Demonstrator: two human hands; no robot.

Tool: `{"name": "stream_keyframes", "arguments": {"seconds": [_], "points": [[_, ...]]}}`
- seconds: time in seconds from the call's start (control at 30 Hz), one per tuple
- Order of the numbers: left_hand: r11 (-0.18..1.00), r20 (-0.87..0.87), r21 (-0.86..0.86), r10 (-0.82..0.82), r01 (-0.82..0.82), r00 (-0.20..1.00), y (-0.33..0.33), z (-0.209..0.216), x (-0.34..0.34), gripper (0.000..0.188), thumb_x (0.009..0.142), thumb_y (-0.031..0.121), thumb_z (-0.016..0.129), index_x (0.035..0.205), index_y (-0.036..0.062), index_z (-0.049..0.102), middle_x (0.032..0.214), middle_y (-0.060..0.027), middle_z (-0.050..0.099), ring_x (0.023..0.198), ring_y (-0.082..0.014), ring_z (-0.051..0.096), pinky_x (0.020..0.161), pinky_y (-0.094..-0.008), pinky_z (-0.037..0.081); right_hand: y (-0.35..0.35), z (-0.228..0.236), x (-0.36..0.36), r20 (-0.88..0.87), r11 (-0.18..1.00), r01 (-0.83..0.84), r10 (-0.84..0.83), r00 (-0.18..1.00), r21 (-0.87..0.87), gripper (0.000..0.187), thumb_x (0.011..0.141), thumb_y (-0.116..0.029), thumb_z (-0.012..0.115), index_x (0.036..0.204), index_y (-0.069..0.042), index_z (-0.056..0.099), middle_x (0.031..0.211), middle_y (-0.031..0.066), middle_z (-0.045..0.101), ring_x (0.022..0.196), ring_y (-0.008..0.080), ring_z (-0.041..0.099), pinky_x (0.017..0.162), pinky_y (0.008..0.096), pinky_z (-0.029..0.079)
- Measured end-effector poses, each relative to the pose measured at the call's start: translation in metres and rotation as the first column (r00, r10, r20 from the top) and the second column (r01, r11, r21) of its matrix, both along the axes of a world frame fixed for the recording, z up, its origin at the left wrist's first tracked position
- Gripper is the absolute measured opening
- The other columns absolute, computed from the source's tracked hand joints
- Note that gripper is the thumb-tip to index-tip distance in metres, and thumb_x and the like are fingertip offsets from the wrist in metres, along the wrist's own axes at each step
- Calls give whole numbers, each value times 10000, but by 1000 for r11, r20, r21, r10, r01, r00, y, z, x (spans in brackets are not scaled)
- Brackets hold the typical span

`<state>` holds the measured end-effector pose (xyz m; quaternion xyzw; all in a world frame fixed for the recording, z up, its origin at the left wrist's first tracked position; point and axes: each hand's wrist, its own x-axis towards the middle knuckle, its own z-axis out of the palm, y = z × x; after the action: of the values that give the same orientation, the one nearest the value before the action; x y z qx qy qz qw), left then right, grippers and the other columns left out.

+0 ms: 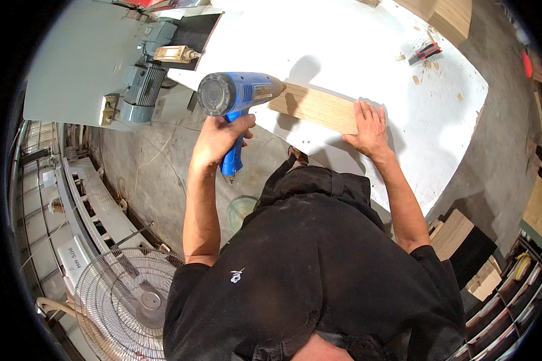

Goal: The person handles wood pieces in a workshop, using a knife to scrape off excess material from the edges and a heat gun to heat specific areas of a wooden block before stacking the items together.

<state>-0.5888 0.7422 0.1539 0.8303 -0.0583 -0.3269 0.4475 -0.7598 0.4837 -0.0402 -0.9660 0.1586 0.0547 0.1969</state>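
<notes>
Left hand (218, 138) around blue heat gun (242, 91), pale straight-grained board (319, 108)

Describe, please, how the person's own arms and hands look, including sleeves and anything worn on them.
Short, loose black sleeves cover the upper arms and leave both forearms bare. The left hand and the right hand are without gloves; no watch or bracelet shows.
</notes>
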Motion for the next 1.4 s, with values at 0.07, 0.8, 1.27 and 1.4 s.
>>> {"name": "stream_keyframes", "arguments": {"seconds": [0.07, 0.8, 1.27, 1.4], "points": [[1000, -10, -15, 0, 0, 1000, 4, -2, 1, 369, 812, 235, 733, 1062, -7, 610, 879, -90, 672, 730, -160, 639, 605, -306, 510, 0, -1, -1, 20, 1000, 0, 0, 1000, 3, 994, 689, -435, 751, 1457, 6, 299, 1451, 181, 379, 1363, 340, 313, 1172, 532, 112], [985, -49, -114, 124, -129, 991, 22, -10, 24, 325, 820, 256, 716, 982, -19, 651, 852, -104, 684, 688, -157, 635, 579, -296, 514, -2, -5, -3, 73, 1000, -4, 4, 997, -1, 990, 685, -468, 738, 1444, 11, 318, 1441, 188, 379, 1357, 336, 313, 1164, 537, 144], [950, -223, -247, 135, -190, 965, 36, -24, 29, 299, 836, 193, 715, 1035, -4, 611, 842, -121, 675, 650, -160, 634, 514, -259, 505, -1, -8, -4, 73, 1000, -2, 2, 997, -7, 979, 693, -469, 728, 1445, 10, 324, 1440, 191, 385, 1353, 339, 325, 1159, 543, 157], [951, -216, -249, 132, -185, 967, 39, -31, 32, 326, 833, 198, 711, 1056, -17, 610, 840, -122, 678, 641, -163, 638, 510, -256, 508, -2, -9, -4, 93, 1000, -6, 7, 996, -5, 984, 683, -473, 730, 1441, 10, 331, 1435, 192, 389, 1350, 340, 328, 1156, 545, 168]]}}
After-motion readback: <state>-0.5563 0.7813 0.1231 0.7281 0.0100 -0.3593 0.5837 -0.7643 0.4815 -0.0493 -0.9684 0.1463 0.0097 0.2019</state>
